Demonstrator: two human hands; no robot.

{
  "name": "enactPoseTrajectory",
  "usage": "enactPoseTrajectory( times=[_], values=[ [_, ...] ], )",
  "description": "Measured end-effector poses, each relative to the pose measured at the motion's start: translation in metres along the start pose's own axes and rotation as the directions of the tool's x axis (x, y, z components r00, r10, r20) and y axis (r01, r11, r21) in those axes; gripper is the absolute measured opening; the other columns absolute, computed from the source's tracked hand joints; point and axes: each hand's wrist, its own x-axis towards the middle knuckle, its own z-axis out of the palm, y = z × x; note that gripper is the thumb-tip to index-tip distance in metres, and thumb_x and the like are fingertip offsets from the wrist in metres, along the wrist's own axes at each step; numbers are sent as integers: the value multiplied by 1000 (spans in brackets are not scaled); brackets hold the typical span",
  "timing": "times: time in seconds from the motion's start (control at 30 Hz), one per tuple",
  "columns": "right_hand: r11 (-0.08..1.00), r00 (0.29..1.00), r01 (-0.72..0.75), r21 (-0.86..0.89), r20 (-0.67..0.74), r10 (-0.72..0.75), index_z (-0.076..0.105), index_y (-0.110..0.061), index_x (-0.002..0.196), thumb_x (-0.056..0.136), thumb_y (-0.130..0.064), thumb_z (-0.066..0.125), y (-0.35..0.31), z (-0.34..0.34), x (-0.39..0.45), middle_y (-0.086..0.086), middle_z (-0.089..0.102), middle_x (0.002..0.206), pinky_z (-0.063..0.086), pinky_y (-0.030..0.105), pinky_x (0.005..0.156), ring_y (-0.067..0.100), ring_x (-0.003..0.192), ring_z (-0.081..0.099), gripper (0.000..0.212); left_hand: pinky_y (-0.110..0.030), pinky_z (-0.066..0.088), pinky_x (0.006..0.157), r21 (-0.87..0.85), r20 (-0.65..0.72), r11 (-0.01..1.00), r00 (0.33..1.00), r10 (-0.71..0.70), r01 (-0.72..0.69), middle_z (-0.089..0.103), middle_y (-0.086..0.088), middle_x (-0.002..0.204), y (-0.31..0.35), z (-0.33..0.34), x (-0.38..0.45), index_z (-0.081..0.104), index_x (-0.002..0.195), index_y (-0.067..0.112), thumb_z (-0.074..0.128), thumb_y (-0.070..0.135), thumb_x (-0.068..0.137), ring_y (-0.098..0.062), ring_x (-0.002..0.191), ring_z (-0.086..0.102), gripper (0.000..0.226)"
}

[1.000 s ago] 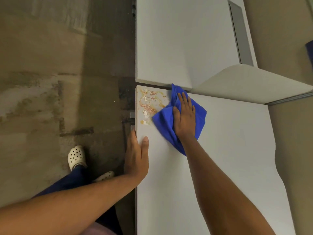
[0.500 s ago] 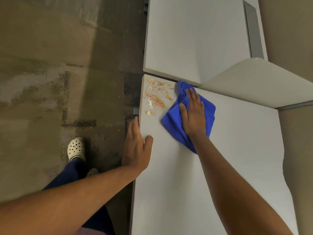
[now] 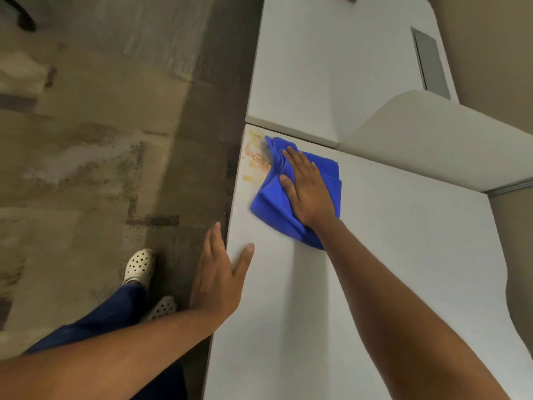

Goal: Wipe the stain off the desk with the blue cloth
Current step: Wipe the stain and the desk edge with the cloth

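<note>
Wiping step in hand: the right hand (image 3: 310, 192), fingers (image 3: 291, 155) laid flat and slightly spread, presses the blue cloth (image 3: 271, 203) onto the white table (image 3: 389, 255), the cloth's leading fold overlapping the near edge of the orange-red stain (image 3: 253, 160) at the table's far-left corner. The left hand (image 3: 216, 281) braces on the table's edge (thumb on top, fingers loosely together). The next move likely calls for pushing the cloth leftward across the remaining smear without sliding off the corner.

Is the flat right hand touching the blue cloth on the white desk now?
Touching. The head view shows the right hand pressed flat on the crumpled blue cloth, palm and fingers lying directly on the fabric.
</note>
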Motion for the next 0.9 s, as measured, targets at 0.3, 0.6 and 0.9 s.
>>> enactPoseTrajectory(
  times=[0.3, 0.6, 0.9],
  values=[
    [991, 999, -46, -122, -34, 42, 12, -20, 169, 113, -46, 25, -20, 8, 46, 0, 13, 178, 7, 44, 134, 23, 165, 8, 63, -49, 32, 126, 387, -18, 811, 876, 482, -439, 16, -12, 175, -8, 11, 3, 18, 164, 3, 40, 24, 112, -25, 161, 18, 61],
    [976, 973, 215, -27, 90, -212, 18, -27, 168, 113, -47, 29, -11, 10, 19, -7, 16, 177, 8, 41, 135, 13, 164, 10, 59, -43, 22, 130, 476, 17, 762, 870, 492, -440, 13, -14, 175, -11, 8, -1, 13, 165, 3, 45, 34, 106, -24, 162, 14, 75],
    [970, 972, 233, -65, 51, -230, 29, -19, 165, 111, -44, 30, -33, 6, 73, 3, 29, 173, 13, 44, 133, 22, 161, 24, 59, -44, 22, 129, 572, 355, 368, 626, 694, -733, 32, -12, 170, -4, 7, -5, 35, 160, 5, 36, 39, 111, -23, 158, 30, 59]
  ],
)
